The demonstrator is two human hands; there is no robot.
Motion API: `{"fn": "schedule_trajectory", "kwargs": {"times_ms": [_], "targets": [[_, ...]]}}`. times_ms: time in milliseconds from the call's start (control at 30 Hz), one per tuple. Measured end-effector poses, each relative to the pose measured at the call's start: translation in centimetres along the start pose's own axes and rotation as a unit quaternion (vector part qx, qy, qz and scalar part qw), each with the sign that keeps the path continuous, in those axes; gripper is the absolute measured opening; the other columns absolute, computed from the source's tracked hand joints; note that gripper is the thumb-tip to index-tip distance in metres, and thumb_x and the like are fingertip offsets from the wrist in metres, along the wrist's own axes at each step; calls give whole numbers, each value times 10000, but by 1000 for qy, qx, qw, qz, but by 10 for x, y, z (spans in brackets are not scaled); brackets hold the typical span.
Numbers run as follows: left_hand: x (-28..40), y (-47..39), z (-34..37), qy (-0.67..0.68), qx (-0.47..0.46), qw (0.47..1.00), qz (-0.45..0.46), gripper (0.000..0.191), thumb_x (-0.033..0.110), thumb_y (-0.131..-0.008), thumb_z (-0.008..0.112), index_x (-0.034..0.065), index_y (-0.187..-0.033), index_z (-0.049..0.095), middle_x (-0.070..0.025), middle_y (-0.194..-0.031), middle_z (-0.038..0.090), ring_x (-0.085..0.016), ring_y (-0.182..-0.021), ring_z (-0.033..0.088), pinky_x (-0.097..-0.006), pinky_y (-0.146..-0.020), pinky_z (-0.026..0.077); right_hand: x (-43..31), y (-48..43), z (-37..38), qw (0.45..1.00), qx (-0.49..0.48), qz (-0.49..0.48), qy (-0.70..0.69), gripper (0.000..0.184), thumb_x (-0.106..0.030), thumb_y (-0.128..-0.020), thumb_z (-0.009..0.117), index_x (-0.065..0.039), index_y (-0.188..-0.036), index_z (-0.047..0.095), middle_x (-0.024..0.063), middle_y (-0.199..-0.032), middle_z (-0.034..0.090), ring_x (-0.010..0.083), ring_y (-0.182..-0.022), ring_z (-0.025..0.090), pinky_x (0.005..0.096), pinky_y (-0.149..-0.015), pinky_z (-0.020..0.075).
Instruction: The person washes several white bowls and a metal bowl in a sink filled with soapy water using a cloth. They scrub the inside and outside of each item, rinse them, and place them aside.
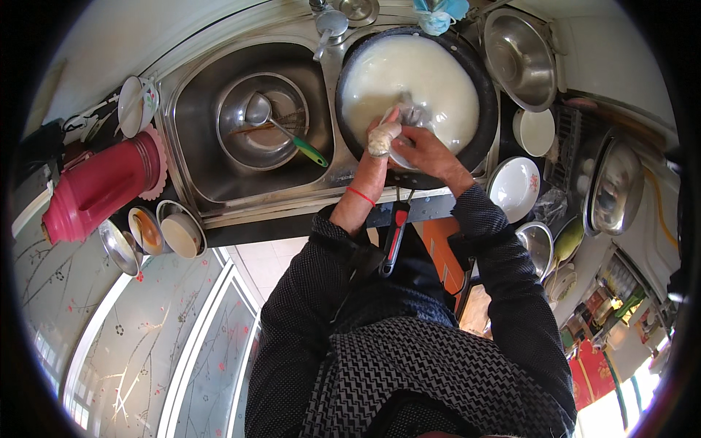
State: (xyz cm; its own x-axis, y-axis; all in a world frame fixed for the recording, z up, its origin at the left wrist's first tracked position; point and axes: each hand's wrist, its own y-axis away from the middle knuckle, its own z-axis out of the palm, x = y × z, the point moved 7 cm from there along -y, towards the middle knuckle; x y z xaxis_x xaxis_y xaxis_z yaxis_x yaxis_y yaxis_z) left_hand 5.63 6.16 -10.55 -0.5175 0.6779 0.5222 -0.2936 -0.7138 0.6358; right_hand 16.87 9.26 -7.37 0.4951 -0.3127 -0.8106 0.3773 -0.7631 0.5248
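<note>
A big dark pan point(489, 109) filled with milky white liquid point(416, 60) rests over the right side of the metal sink. My left hand point(383, 134), a red string round its wrist, is above the pan's near part, with a crumpled pale thing point(379, 147) at it. From the right, my right hand point(427, 152) meets it, fingers bent; a white rounded edge point(402, 160) shows beneath. What either hand grips is unclear. Just beyond them a clear, shiny blurred shape point(414, 112) is at the liquid.
In the left basin, a metal bowl point(227, 131) holds a green-handled ladle point(258, 111) and a whisk-like bundle of sticks. A faucet point(330, 24) stands between the basins. Bowls and a red thermos point(104, 186) line the left; a metal basin point(512, 60) and white bowls point(513, 186) crowd the right.
</note>
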Motion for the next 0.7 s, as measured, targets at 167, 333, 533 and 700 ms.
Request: {"fn": "schedule_trajectory", "kwargs": {"times_ms": [167,333,533,700], "targets": [[7,8,-4,-50,8,998,48,711,523,-967,650,188,-1549,416,0,-1439,491,-140,-1292,505,-342,-999,495,3,19,-51,998,38,41,20,487,-429,-948,703,7,-1164,703,178,-1002,718,215,-920,669,341,-856,523],[25,14,-3,-104,31,991,77,670,507,-940,622,230,-1530,467,10,-1480,445,-158,-1304,472,-395,-1009,457,1,37,-109,964,261,51,20,428,-403,-950,729,-22,-1144,718,135,-1010,712,189,-800,668,293,-754,542],[37,12,-2,-142,7,984,105,675,507,-903,635,227,-1508,527,25,-1477,417,-160,-1316,452,-373,-974,463,-39,22,-48,906,136,-159,367,190,-260,-935,703,-151,-1086,744,94,-996,657,295,-877,708,398,-765,577],[32,12,6,-78,-37,982,169,556,415,-990,609,145,-1469,523,4,-1591,374,-165,-1459,328,-368,-1202,275,-20,7,-12,924,-23,-45,379,249,-313,-970,630,-91,-1028,727,131,-1020,696,356,-913,696,457,-795,554]]}}
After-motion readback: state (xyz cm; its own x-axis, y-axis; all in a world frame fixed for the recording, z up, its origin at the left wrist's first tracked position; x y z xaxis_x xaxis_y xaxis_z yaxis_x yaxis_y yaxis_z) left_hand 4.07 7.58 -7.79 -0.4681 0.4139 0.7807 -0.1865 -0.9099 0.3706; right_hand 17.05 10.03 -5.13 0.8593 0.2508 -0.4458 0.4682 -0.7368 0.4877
